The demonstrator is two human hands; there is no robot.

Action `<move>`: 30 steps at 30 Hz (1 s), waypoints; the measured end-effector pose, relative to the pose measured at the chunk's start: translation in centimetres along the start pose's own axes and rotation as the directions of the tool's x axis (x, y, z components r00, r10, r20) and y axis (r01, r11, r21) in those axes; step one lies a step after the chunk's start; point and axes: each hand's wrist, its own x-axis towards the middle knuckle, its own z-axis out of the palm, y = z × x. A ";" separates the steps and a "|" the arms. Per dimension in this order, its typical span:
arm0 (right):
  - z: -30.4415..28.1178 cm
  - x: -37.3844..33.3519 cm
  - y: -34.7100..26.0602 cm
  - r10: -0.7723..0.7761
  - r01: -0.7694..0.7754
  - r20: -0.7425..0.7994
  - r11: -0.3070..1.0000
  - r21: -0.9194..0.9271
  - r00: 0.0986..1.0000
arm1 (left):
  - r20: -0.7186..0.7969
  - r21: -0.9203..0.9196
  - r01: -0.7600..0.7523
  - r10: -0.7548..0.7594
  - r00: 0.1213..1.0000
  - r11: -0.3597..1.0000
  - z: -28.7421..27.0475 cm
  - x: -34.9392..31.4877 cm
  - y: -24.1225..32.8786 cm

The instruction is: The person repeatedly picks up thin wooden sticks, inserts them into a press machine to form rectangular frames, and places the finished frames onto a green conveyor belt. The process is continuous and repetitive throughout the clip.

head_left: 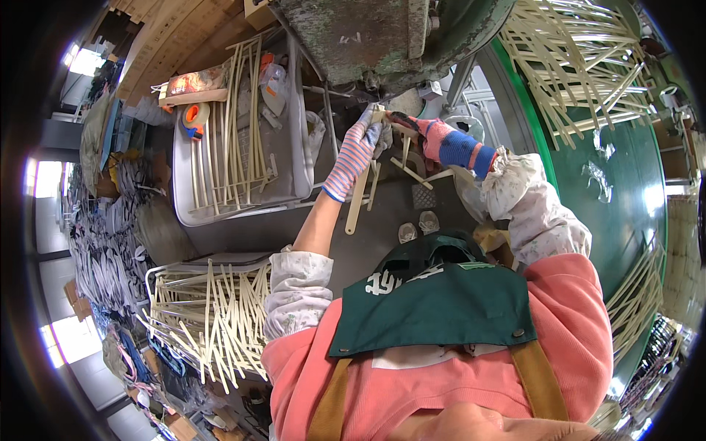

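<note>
My left hand (355, 151), in a pink and blue striped glove, is closed round a long, flat pale strip (357, 206). The strip's lower end is rounded with a small hole. Its upper end is up by the machine (368, 44), a worn green metal body. My right hand (452, 143), gloved in pink and blue with dark fingertips, is closed just right of my left fingertips. Its fingers hide most of what they grip; a bit of pale material shows under them. Between the two hands a small pale end shows at the machine's lower edge.
A grey bin (305, 169) at left holds pale strips, an orange tape roll (196, 115) and bags. More strips (213, 316) fill a rack at lower left. Further strips (577, 59) lie piled on the green table (573, 165) at right. Loose pieces (412, 175) lie below my hands.
</note>
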 end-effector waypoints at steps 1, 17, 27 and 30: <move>0.1 0.1 0.0 0.073 -0.081 0.068 0.989 0.123 0.995 | -0.006 0.014 -0.064 0.064 0.998 0.998 -0.1 0.1 -0.3; -0.3 -4.7 2.3 0.311 -0.274 0.064 0.699 0.660 0.948 | 0.190 -0.212 0.357 -0.320 0.928 0.910 -6.1 -7.5 0.9; -1.2 -4.4 1.3 0.368 -0.319 0.074 0.669 0.671 0.927 | 0.285 -0.164 0.455 -0.399 0.871 0.875 -8.0 -6.2 3.2; -1.0 -4.3 1.8 0.363 -0.312 0.072 0.663 0.680 0.929 | 0.282 -0.130 0.468 -0.420 0.863 0.874 -8.4 -5.7 3.1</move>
